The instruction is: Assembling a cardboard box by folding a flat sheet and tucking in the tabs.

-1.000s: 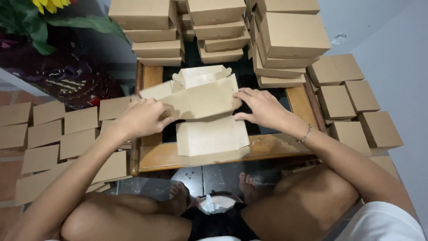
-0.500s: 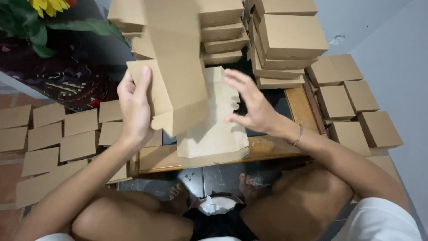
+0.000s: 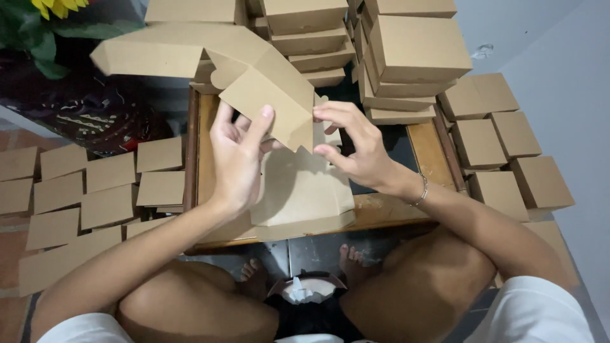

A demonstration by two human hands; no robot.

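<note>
Both hands pinch the half-folded cardboard blank above the bench, left hand, right hand; a loose grip may spring its flaps open.

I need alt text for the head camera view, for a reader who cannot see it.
Two bare hands, left hand and right hand, hold a half-folded brown cardboard box above a low wooden table. Stacks of finished boxes stand behind, and flat cardboard pieces lie on the floor at left.

Cardboard box plain brown; sunflower yellow.
</note>
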